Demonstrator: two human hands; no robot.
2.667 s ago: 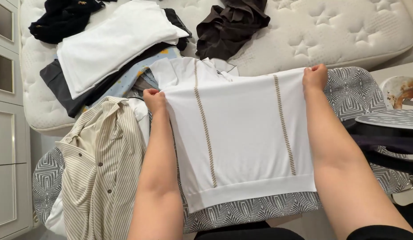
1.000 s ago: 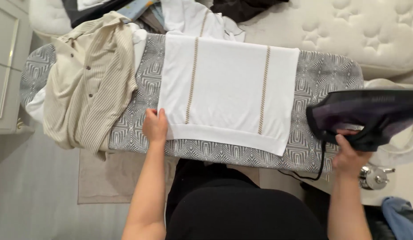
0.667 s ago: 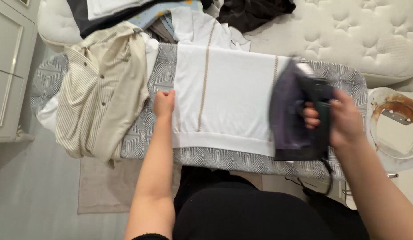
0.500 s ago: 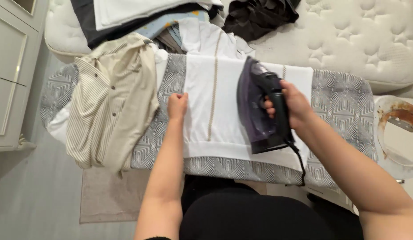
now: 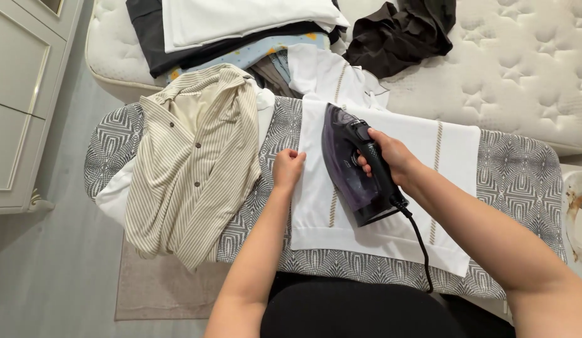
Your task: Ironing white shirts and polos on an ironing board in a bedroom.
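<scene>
— Right hand (image 5: 391, 156) has a closed grip around the handle of the dark purple iron (image 5: 356, 166), yes?

— Yes, the fingers wrap the handle fully. The iron sits flat on the white shirt (image 5: 391, 188), on its left half, with the point toward the collar. The shirt lies spread on the ironing board (image 5: 516, 181), which has a grey patterned cover.

— And the left hand (image 5: 288, 169)?

— It holds nothing. It lies flat and open on the left edge of the shirt, just beside the iron, and seems to keep the cloth tight.

— So which step is it?

— I judge it is the pressing itself, on the left side of the shirt. The next move, I think, needs a slow slide of the iron along the cloth, with the left fingers kept away from the hot plate and the black cord (image 5: 419, 250) kept off the shirt.

— What can you not see?

— The bottom of the iron is hidden, so steam or heat I cannot tell. The collar is partly under the striped beige shirt (image 5: 190, 163) and the clothes pile on the bed (image 5: 522, 75). A round thing at the right edge is cut off.
</scene>
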